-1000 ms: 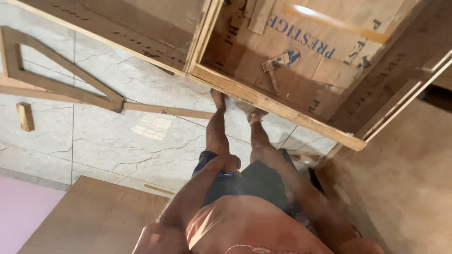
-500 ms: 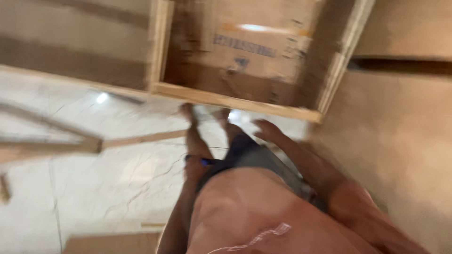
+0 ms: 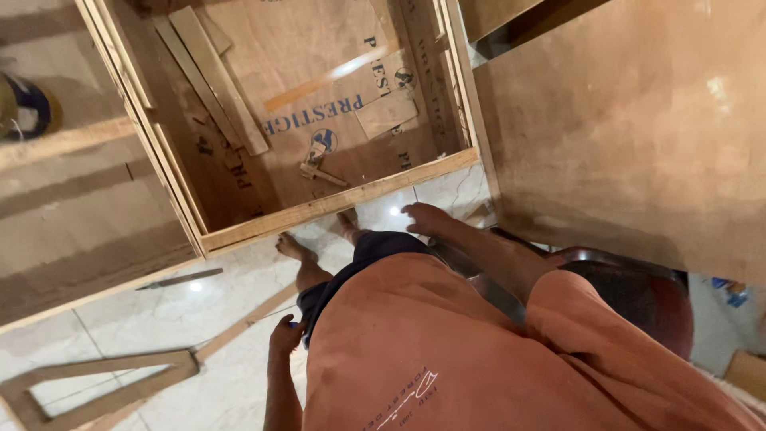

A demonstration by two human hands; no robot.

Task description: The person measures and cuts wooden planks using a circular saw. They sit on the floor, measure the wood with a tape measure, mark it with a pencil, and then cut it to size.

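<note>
Head view shows the plywood cabinet frame already assembled on the floor, loose strips inside, while the right hand hovers open and empty near its front rail and the left hand hangs loosely curled, seemingly empty.

A wooden box frame lies on the floor ahead of the person's feet, a hammer and slats inside it; a plywood sheet stands to its right.

Open floor btwn frame, strips
</note>
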